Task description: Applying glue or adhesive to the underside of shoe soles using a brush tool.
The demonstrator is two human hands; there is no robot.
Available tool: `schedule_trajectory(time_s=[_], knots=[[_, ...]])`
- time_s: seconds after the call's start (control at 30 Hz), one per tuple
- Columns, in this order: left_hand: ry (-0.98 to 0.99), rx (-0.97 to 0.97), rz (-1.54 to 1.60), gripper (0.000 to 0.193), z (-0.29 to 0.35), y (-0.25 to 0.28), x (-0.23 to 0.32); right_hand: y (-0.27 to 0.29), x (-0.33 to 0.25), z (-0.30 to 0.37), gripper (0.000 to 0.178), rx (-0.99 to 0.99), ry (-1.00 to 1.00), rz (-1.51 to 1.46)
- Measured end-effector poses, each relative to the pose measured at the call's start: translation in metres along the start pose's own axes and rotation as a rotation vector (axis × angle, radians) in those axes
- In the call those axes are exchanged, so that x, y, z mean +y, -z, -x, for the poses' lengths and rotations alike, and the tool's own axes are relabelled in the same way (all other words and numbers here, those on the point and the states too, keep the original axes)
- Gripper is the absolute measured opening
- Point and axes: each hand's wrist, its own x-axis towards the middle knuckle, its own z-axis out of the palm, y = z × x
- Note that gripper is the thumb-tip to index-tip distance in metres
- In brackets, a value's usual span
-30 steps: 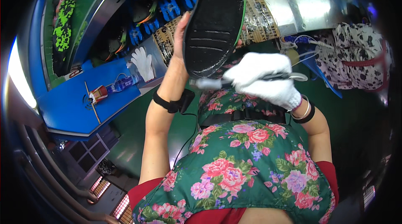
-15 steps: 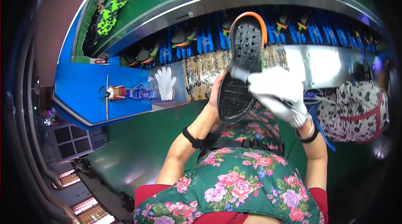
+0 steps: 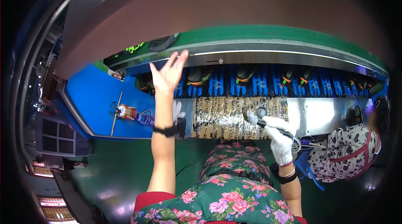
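Observation:
My bare left hand point(image 3: 168, 75) reaches up to the metal edge of the upper green belt, fingers spread and holding nothing. Just beyond its fingertips a dark shoe sole point(image 3: 162, 43) lies on that belt. My right hand point(image 3: 279, 138), in a white glove, is closed round the dark handle of a brush point(image 3: 253, 118). The brush's pale head points left, over the tape-covered cardboard point(image 3: 222, 117) on the bench. Beside the head is a small round dark-rimmed thing point(image 3: 261, 112). A thin pale tube loops near the right wrist.
Blue racks point(image 3: 216, 83) run under the upper belt, some bearing dark shoes with orange edges. On the left, a blue tabletop point(image 3: 94, 102) carries a stick and a bottle point(image 3: 144, 118). A white glove lies partly behind my left arm. Another person point(image 3: 341, 153) sits at right.
The sole has left my left hand, which has swung up and left to the upper belt. My right hand has moved down with the brush, over the cardboard. The view has shifted.

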Motion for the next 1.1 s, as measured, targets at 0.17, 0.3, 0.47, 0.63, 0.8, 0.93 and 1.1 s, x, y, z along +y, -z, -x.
schedule_trajectory(time_s=[0.17, 0.3, 0.47, 0.63, 0.8, 0.93, 1.1], knots=[[-0.703, 0.118, -0.849, 0.068, -0.004, 0.015, 0.006, 0.016, 0.022, 0.008, 0.027, 0.154, -0.157, -0.224], [-1.400, 0.289, -2.125, 0.101, -0.064, -0.011, 0.037, 0.024, 0.034, 0.012, 0.027, 0.139, -0.188, -0.245], [-1.136, 0.456, -2.349, 0.078, -0.116, -0.014, 0.075, 0.019, 0.046, 0.016, 0.027, 0.159, -0.224, -0.261], [-1.130, 0.510, -2.571, 0.083, -0.130, -0.015, 0.081, 0.019, 0.052, 0.024, 0.024, 0.226, -0.200, -0.309], [-1.470, 0.291, -2.514, 0.097, -0.132, -0.054, -0.029, 0.035, 0.041, 0.036, 0.021, 0.324, -0.207, -0.397], [-0.450, -0.472, -2.467, 0.097, -0.140, -0.097, -0.165, 0.052, 0.021, 0.051, 0.025, 0.391, -0.197, -0.531], [-0.082, -1.127, -2.455, 0.100, -0.192, -0.118, -0.377, 0.088, -0.007, 0.068, 0.019, 0.627, -0.084, -0.686]])
